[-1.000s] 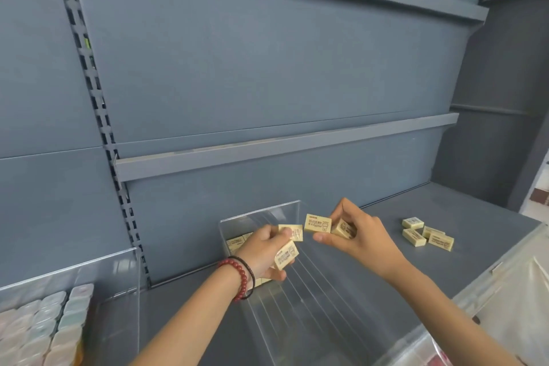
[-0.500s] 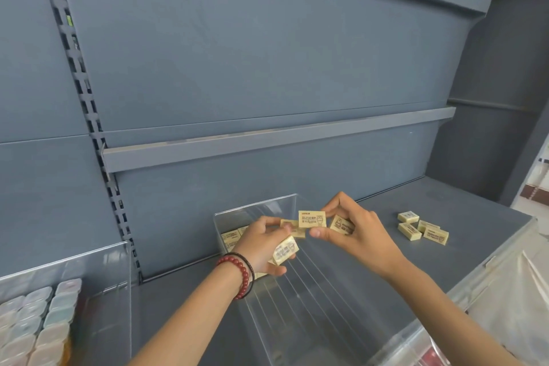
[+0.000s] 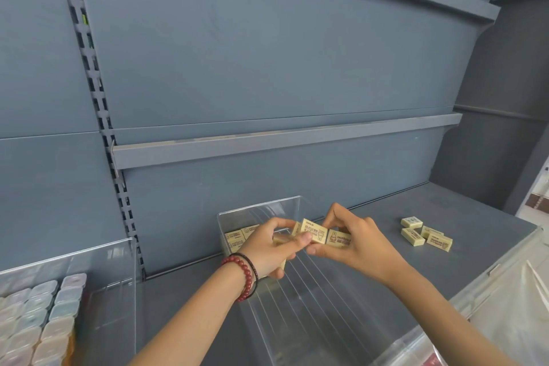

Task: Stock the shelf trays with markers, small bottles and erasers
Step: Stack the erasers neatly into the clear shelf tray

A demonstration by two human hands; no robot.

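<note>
My left hand [image 3: 269, 249], with a red bead bracelet at the wrist, grips several cream erasers and pinches one eraser [image 3: 313, 231] between thumb and forefinger. My right hand [image 3: 353, 242] pinches the same eraser from the right and holds another eraser [image 3: 339, 238] in its palm. Both hands meet above the clear plastic tray [image 3: 300, 303] on the grey shelf. A few erasers [image 3: 237, 239] lie at the tray's back end. Several loose erasers [image 3: 426, 235] lie on the shelf to the right.
A second clear tray [image 3: 98, 270] at the left holds rows of small capped bottles [image 3: 44, 321]. A grey rail [image 3: 267, 140] crosses the back panel above. A clear plastic bag [image 3: 511, 312] hangs past the shelf's front right edge.
My two hands have come together, and my left thumb and finger now touch the eraser that my right hand held out. The camera has tilted up a little.
</note>
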